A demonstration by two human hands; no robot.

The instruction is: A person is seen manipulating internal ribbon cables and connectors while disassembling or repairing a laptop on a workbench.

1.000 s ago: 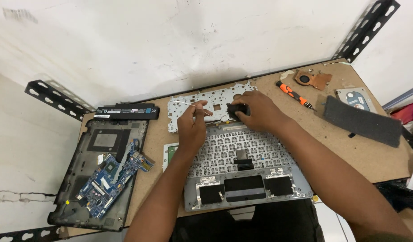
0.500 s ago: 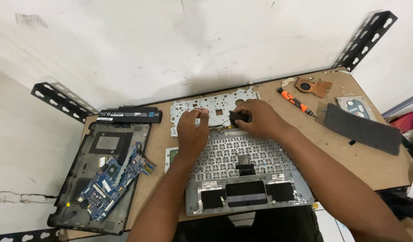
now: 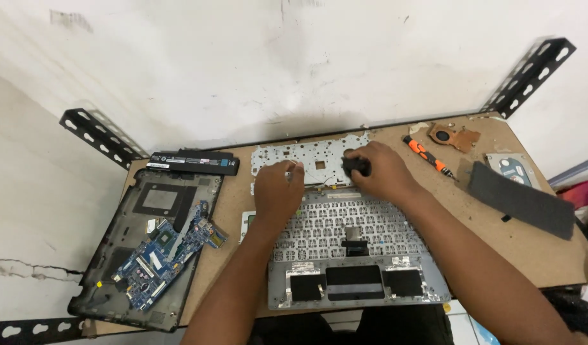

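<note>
A silver laptop top case (image 3: 358, 281) lies upside down in front of me, its keyboard underside showing. Beyond it rests a perforated metal keyboard backplate (image 3: 310, 156). My left hand (image 3: 278, 191) presses on the plate's near edge, fingers curled down on it. At the plate's right end, my right hand (image 3: 380, 171) grips a small black object (image 3: 356, 166); what it is I cannot tell.
A black laptop base (image 3: 125, 255) with a blue circuit board (image 3: 166, 252) lies at the left, a black battery bar (image 3: 192, 162) behind it. At the right are an orange screwdriver (image 3: 429, 156), a copper cooling fan part (image 3: 452, 136), a hard drive (image 3: 511, 167) and a dark foam pad (image 3: 520, 198).
The view has shifted slightly. Both hands stay at the backplate's near edge, the right still closed on the small black object.
</note>
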